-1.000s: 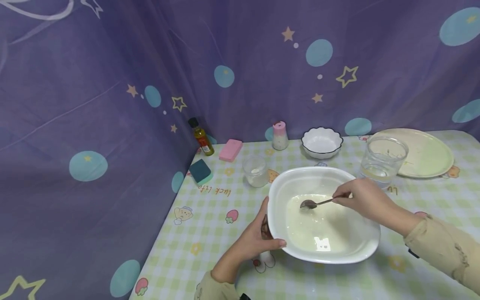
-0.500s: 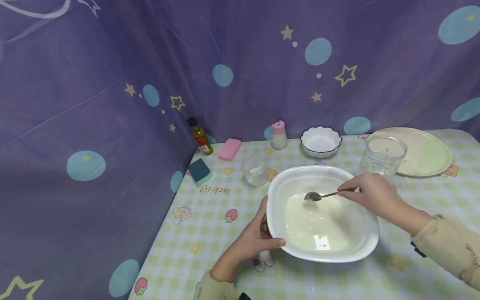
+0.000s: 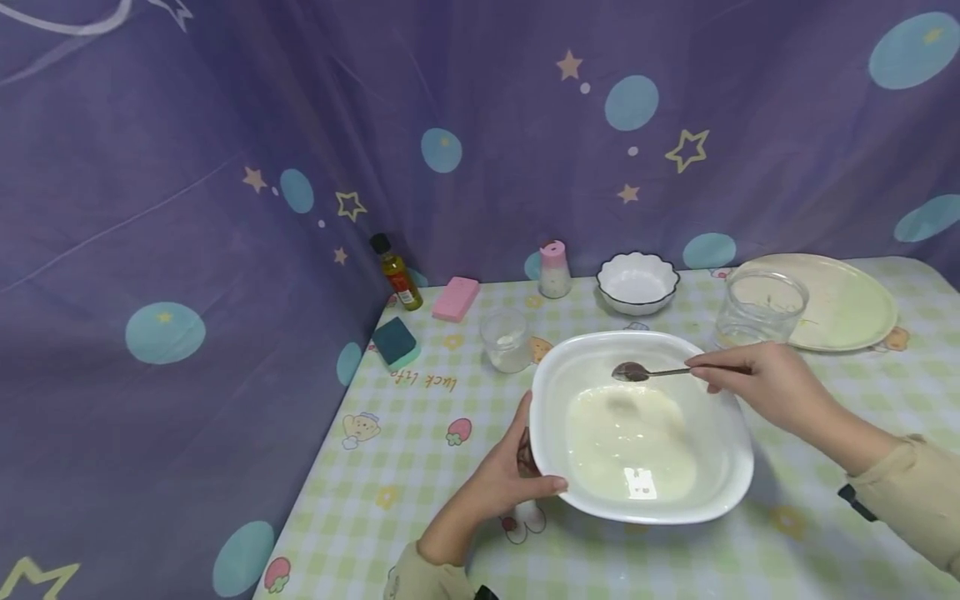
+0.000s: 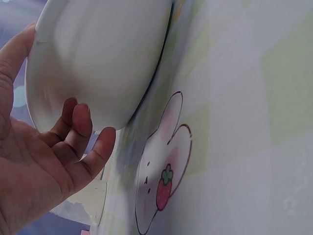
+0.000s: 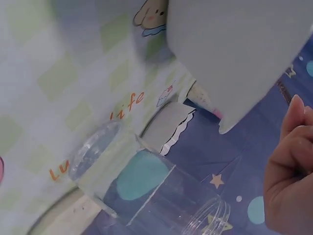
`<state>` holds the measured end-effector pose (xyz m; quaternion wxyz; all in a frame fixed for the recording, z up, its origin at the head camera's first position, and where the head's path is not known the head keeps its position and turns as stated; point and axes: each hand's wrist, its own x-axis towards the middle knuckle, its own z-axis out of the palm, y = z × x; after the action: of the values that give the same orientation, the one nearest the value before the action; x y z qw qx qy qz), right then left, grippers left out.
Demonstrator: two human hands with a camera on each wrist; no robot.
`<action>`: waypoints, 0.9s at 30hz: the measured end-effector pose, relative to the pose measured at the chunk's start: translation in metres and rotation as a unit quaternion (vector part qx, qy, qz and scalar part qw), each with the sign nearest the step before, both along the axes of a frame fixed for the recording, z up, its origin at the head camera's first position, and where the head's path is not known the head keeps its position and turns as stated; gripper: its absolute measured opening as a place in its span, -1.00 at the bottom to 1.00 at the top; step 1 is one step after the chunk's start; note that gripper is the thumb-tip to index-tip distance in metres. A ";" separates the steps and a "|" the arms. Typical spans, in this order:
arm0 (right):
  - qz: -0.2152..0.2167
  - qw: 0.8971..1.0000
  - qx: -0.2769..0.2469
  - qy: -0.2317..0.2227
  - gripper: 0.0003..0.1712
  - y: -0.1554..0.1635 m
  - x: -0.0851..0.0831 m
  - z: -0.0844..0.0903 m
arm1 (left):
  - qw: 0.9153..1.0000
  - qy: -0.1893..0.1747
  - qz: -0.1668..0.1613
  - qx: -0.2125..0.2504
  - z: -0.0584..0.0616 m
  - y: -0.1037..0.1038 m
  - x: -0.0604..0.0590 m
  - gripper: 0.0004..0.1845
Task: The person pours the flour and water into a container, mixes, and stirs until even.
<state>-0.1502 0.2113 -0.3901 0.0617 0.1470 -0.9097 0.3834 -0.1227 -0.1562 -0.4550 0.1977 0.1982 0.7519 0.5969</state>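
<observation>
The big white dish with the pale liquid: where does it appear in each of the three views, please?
Head view: the white dish sits low and centre-right, the left hand gripping its left rim.
Left wrist view: its underside fills the upper left, above the fingers.
Right wrist view: its blurred outer wall fills the upper right.
Shared landmark: the green checked tablecloth beneath it.

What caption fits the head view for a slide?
Left hand holds the white dish rim while right hand holds a spoon above its pale liquid.
</observation>
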 end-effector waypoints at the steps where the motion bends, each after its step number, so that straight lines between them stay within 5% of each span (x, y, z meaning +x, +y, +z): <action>1: -0.002 1.000 -0.016 -0.016 -0.72 0.001 0.001 0.001 | 1.000 0.000 0.001 0.000 0.000 0.000 0.000 0.25; 4: -0.005 0.994 -0.079 -0.073 -0.62 0.006 0.002 0.002 | 1.000 -0.002 0.004 -0.002 0.001 -0.001 0.001 0.25; 9: 0.005 0.969 -0.207 -0.135 -0.68 0.018 0.003 0.001 | 1.000 -0.004 0.007 -0.005 0.002 0.000 0.001 0.25; 16: 0.074 0.933 -0.323 -0.139 -0.69 0.032 0.008 -0.003 | 1.000 -0.003 0.003 0.001 0.001 0.001 0.000 0.26; 25: 0.085 0.892 -0.416 -0.157 -0.66 0.042 0.016 -0.009 | 1.000 0.001 0.008 -0.007 0.002 0.001 0.000 0.25; 27: 0.080 0.891 -0.417 -0.161 -0.66 0.046 0.019 -0.010 | 1.000 0.002 0.008 -0.009 0.001 0.001 0.000 0.25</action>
<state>-0.1308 0.2574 -0.4003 -0.0611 0.1159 -0.6487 0.7497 -0.1224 -0.1556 -0.4537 0.1934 0.1913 0.7592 0.5912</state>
